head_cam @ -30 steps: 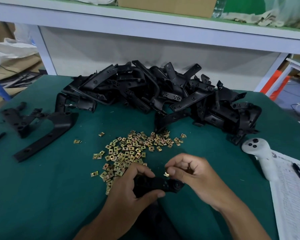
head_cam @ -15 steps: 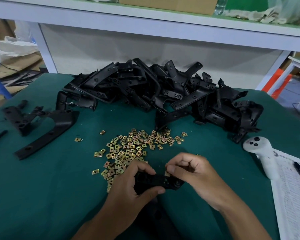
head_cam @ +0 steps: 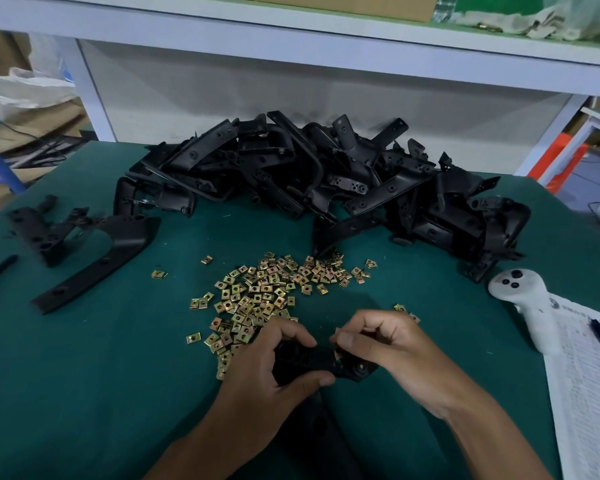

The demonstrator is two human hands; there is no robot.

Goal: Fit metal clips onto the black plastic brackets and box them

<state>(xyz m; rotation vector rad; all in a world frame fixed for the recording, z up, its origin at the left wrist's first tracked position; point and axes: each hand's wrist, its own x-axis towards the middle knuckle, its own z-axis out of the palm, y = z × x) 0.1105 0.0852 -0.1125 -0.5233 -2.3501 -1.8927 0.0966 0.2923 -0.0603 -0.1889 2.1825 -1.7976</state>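
The left hand curls round a matte black plastic bracket near the bench's front edge; the right hand pinches at its top edge, where a small brass-coloured clip barely shows. Beyond them, square, shiny metal clips lie scattered mid-bench on green felt-like cloth. A tangled heap of angular black brackets fills the far edge below a pale shelf. A white controller and printed paper lie toward the right edge.
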